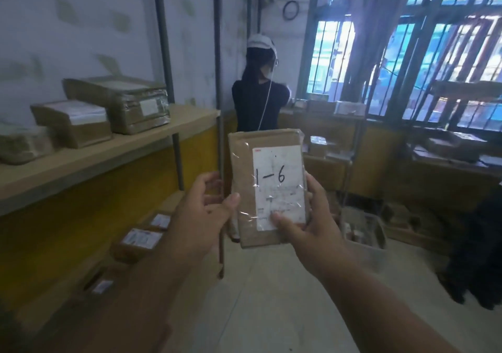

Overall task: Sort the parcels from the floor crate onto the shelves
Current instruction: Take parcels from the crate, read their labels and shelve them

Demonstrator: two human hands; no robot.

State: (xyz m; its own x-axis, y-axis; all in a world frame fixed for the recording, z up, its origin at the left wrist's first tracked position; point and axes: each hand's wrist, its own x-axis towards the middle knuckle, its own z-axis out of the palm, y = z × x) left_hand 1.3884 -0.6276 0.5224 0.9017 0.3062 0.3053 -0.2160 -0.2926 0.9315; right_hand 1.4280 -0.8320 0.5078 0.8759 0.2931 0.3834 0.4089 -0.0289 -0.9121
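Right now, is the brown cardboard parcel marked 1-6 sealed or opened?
Sealed: the brown cardboard parcel shows clear tape across its white label, with no lifted flap; both hands grip its lower edges.

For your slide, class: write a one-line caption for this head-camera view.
Both hands, left hand and right hand, hold up a taped parcel marked "1-6" beside the shelf.

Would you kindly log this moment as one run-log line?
phase: reading label | parcel: upright, marked 1-6 | left hand: grip on left edge | right hand: grip on right edge | placed: no
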